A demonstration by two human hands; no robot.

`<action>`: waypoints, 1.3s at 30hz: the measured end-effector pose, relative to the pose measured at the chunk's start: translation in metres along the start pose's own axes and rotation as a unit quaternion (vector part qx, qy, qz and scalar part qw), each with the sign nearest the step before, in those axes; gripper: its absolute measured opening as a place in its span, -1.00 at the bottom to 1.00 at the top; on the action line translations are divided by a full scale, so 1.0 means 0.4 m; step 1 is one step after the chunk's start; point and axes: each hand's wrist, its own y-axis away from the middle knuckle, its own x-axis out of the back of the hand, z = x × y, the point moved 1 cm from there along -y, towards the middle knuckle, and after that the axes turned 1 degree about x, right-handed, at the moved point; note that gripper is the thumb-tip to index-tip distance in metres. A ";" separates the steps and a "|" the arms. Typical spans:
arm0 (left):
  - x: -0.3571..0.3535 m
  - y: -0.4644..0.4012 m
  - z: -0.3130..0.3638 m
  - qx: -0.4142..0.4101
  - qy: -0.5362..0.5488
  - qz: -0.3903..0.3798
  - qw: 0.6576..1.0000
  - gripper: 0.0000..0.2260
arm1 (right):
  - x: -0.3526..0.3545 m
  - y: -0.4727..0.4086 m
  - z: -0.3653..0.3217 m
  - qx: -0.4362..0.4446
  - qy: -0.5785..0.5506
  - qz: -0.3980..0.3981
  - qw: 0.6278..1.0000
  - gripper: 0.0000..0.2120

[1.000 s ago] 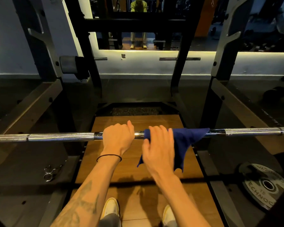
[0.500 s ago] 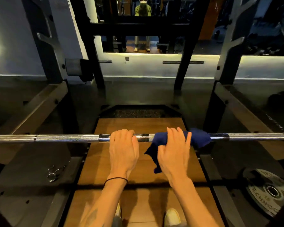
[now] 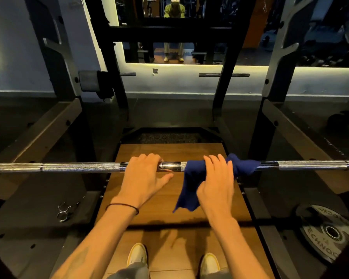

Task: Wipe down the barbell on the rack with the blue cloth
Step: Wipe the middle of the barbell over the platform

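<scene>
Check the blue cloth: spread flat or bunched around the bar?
Bunched. The cloth is wrapped over the bar under the right hand, one loose corner hanging below.

The chrome barbell lies level across the rack; the blue cloth is draped over its middle, one corner hanging below
</scene>
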 end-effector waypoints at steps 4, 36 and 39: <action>0.034 -0.086 -0.005 0.008 0.025 -0.120 0.992 -0.57 | -0.021 -0.012 -0.089 0.080 -0.017 -0.086 0.993 -0.38; -0.059 0.063 0.085 0.035 0.066 0.104 0.992 -0.70 | 0.009 -0.048 -0.102 0.184 0.022 -0.104 0.977 -0.55; -0.062 0.073 0.075 0.043 0.077 0.108 0.990 -0.57 | 0.031 -0.036 0.030 0.123 0.023 -0.021 0.992 -0.34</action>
